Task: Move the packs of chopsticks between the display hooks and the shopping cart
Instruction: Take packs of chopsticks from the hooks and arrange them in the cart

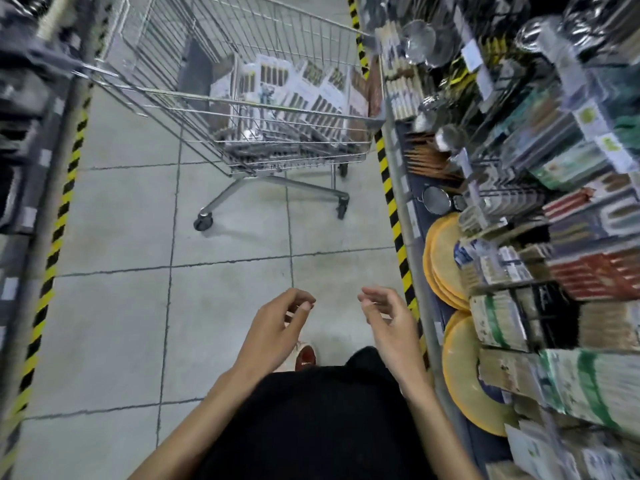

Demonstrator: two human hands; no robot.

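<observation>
both hands, left (277, 327) and right (388, 323), empty, fingers loosely curled, short of the shopping cart (194, 98) with chopstick packs (304, 98)

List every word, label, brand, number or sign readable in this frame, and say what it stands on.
None can be read.
Packs of chopsticks in the shopping cart: print too blurred.
Hanging packs on the display hooks: labels too blurred.
Shelf-edge tags: too small.
Both hands empty: left hand, right hand.

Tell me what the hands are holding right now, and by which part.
Nothing. The left hand and right hand are both empty, fingers loosely curled above the floor.
</observation>
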